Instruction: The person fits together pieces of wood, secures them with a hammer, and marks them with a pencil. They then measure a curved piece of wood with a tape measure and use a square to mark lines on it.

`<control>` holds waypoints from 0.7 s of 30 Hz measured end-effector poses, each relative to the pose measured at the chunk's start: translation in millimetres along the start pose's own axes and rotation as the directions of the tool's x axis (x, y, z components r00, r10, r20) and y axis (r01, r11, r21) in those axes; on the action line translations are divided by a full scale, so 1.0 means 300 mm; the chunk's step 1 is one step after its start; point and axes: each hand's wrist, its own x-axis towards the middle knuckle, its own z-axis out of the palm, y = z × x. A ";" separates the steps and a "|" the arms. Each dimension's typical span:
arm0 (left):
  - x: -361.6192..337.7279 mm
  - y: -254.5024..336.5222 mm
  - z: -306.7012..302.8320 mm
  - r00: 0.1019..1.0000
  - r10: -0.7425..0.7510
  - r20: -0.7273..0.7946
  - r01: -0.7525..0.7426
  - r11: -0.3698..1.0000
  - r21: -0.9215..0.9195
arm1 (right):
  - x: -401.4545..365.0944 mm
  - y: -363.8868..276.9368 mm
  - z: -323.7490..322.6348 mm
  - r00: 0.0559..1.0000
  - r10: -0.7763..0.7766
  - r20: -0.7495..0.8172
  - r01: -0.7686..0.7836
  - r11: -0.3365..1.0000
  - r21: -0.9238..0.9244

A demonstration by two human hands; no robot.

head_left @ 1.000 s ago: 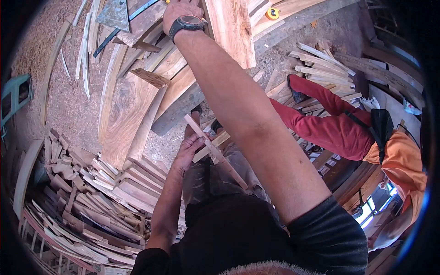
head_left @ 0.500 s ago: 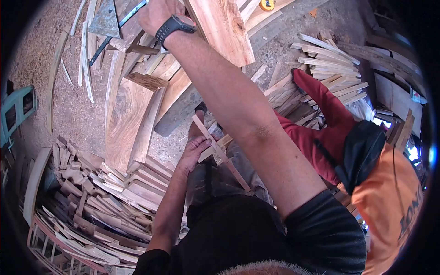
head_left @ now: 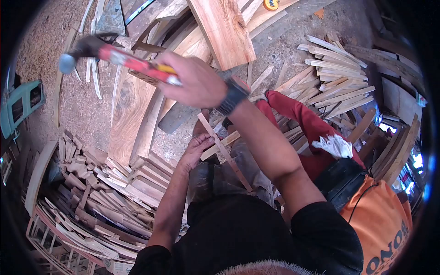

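My right hand [head_left: 195, 82], with a dark watch on the wrist, is wrapped round a hammer [head_left: 133, 64] with a red and yellow handle; the hammer head is blurred at the upper left. Lower down, my left hand [head_left: 198, 147] pinches a thin wooden strip [head_left: 225, 153] that lies slanting over my lap. A second, thicker wood piece [head_left: 221, 145] crosses beneath the strip, close to my left fingers.
Wide planks [head_left: 224, 32] lie ahead, with a yellow tape measure [head_left: 271, 4] beyond. Cut sticks [head_left: 341, 75] are heaped at the upper right, more wood [head_left: 101, 201] at the lower left. A person in red and orange [head_left: 376, 215] is close on my right. A teal object [head_left: 25, 110] stands at far left.
My right hand has come back from the top, now holding the hammer. My left hand and the strip have barely moved. The person on the right has shifted, and a white cloth now shows there.
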 end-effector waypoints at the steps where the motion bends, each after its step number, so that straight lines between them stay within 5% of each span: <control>1: -0.004 -0.004 -0.002 1.000 0.023 0.008 -0.023 0.999 0.022 | -0.078 0.000 -0.018 0.999 0.020 0.028 -0.018 0.998 -0.055; 6: -0.001 -0.021 -0.011 0.998 0.067 -0.001 -0.067 0.996 0.061 | -0.410 0.095 0.020 0.966 0.259 -0.025 -0.258 0.946 -0.195; 9: -0.017 -0.020 0.002 0.997 0.083 0.006 -0.083 0.992 0.098 | -0.515 0.139 0.055 0.971 0.197 -0.134 -0.223 0.952 -0.211; 16: -0.031 0.056 0.081 0.986 0.122 0.113 -0.149 0.952 0.268 | -0.607 0.130 0.080 0.957 0.286 -0.055 -0.291 0.944 -0.157; 18: -0.039 0.051 0.081 0.988 0.111 0.110 -0.138 0.949 0.284 | -0.608 0.118 0.061 0.881 0.473 0.022 -0.457 0.862 -0.220; 21: -0.040 0.043 0.098 0.988 0.109 0.110 -0.140 0.933 0.330 | -0.613 0.113 0.062 0.859 0.512 0.001 -0.499 0.837 -0.226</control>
